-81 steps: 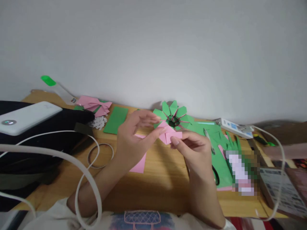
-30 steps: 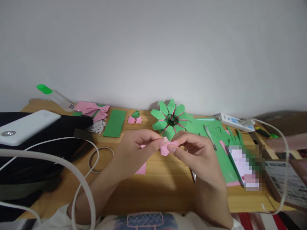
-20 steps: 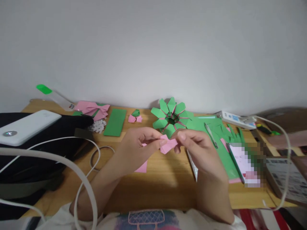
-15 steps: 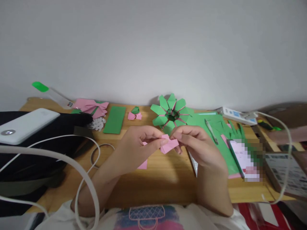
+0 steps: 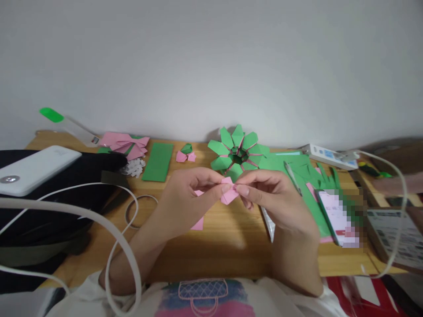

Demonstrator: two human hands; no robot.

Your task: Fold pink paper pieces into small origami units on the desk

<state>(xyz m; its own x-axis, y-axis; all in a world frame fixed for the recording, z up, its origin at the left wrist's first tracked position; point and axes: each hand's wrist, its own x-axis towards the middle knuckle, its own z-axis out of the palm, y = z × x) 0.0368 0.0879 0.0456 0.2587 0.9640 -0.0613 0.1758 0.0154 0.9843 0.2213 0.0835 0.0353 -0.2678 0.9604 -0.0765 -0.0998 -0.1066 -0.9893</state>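
1. Left hand (image 5: 188, 193) and right hand (image 5: 279, 193) both pinch one small pink paper (image 5: 227, 197) between thumb and fingertips.
2. That pink paper, folded, is held up on the near side of the green flower (image 5: 226, 137).
3. Left of the green flower sit a pink-and-green bud (image 5: 187, 149), a green card (image 5: 157, 163) and, farther out, a pink bow (image 5: 132, 144).
4. Right of it: a pen (image 5: 292, 177) on green sheets (image 5: 315, 211), a phone (image 5: 330, 215), a power strip (image 5: 320, 153).
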